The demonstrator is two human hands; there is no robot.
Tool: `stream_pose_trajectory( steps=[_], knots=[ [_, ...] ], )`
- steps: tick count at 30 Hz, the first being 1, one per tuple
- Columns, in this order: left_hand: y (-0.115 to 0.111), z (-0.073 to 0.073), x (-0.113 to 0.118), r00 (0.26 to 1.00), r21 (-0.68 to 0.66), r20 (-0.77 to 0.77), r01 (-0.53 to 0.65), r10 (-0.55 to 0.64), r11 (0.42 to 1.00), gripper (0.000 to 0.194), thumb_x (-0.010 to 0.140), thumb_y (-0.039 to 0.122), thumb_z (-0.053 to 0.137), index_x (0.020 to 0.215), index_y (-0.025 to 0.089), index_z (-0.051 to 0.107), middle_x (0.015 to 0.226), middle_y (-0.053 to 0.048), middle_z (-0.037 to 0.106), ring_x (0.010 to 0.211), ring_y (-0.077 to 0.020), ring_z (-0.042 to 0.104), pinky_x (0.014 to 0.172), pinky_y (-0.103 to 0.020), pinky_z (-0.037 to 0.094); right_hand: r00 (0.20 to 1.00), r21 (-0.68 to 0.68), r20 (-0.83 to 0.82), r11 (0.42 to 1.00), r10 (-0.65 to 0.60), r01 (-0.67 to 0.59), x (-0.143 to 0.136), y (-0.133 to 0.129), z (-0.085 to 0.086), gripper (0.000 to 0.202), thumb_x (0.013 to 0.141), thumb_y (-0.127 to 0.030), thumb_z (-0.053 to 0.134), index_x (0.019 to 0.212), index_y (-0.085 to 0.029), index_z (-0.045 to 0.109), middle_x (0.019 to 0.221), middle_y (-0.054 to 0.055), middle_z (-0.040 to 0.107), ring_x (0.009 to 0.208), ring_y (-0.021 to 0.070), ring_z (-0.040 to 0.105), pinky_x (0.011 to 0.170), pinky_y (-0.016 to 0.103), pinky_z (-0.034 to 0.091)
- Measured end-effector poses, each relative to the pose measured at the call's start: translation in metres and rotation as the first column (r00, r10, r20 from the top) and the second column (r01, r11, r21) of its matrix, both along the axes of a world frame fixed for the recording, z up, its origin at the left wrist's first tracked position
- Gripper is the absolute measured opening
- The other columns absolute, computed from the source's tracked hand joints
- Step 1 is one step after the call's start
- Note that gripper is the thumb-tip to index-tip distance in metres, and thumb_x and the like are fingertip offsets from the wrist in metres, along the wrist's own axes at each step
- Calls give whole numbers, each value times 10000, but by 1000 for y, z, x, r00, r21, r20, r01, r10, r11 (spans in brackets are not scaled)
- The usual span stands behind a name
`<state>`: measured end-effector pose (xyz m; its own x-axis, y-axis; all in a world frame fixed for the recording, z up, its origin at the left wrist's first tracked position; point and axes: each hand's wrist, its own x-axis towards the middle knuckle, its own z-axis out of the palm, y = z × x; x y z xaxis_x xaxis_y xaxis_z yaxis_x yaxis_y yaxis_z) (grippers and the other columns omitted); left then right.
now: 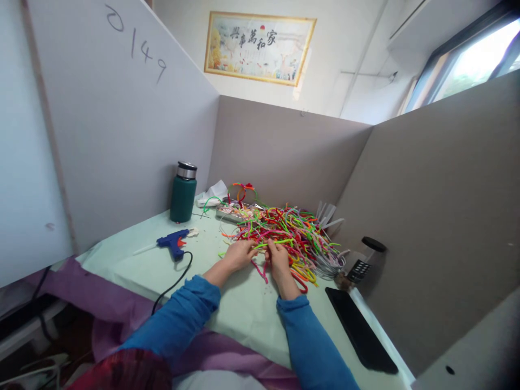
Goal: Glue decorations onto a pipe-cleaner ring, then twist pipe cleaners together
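A large heap of fuzzy, many-coloured pipe cleaners (303, 233) lies on the pale green tabletop. At its near left edge, my left hand (240, 254) has its fingers closed on one end of a yellow-green pipe cleaner (262, 245). My right hand (278, 257) pinches the same pipe cleaner a little to the right, with a small gap between the hands. Pink pieces (260, 270) hang or lie just below and between the hands; which of the two is not clear.
A blue glue gun (174, 242) with a black cord lies left of my hands, in front of a green bottle (183, 195). Behind the heap are a metal tray (229, 215) and white tissue (215, 192). To the right stand a tilted clear jar (365, 260) and a black phone-like slab (359, 327).
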<state>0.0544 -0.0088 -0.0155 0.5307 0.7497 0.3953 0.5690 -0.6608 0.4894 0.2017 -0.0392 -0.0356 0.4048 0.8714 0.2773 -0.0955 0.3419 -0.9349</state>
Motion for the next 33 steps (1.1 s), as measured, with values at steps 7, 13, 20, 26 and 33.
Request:
stream_pose_trajectory(
  steps=[7, 13, 20, 26, 33],
  knots=[
    [4, -3, 4, 999, -4, 40, -36, 36, 999, 253, 861, 305, 456, 869, 200, 687, 816, -56, 686, 762, -158, 581, 673, -229, 352, 1000, -5, -12, 1000, 24, -24, 1, 1, -1, 364, 673, -529, 651, 688, -172, 577, 507, -44, 550, 381, 68, 398, 371, 204, 261],
    [3, -2, 1, 995, -3, -7, -99, 99, 995, 259, 845, 302, 461, 808, 218, 703, 776, -48, 690, 724, -168, 580, 613, -243, 318, 998, 27, -59, 999, -20, 21, 12, 6, -2, 372, 675, -534, 645, 726, -168, 608, 485, -43, 541, 363, 69, 387, 355, 203, 259],
    [-2, 0, 3, 1000, 4, -26, -5, 5, 1000, 255, 833, 290, 485, 917, 240, 720, 827, -44, 709, 736, -163, 589, 628, -232, 334, 971, -11, -24, 971, -240, 240, 20, 9, -6, 343, 669, -488, 658, 554, -187, 542, 362, -60, 440, 328, 80, 348, 339, 222, 222],
    [0, -6, 1, 988, 101, -148, -27, 42, 995, 363, 894, 404, 386, 940, 234, 703, 837, -90, 695, 758, -200, 609, 638, -254, 347, 937, -9, -166, 951, -306, 309, 32, 6, 1, 322, 670, -467, 667, 581, -185, 537, 416, -48, 504, 333, 75, 368, 336, 221, 250],
    [-1, -3, -2, 970, 125, -222, -75, 101, 989, 377, 905, 418, 347, 935, 242, 679, 864, -82, 695, 795, -209, 619, 648, -260, 363, 871, -88, -287, 916, -399, 391, 56, 3, 5, 297, 699, -446, 642, 671, -160, 566, 463, -62, 517, 331, 62, 361, 322, 205, 241]
  ],
)
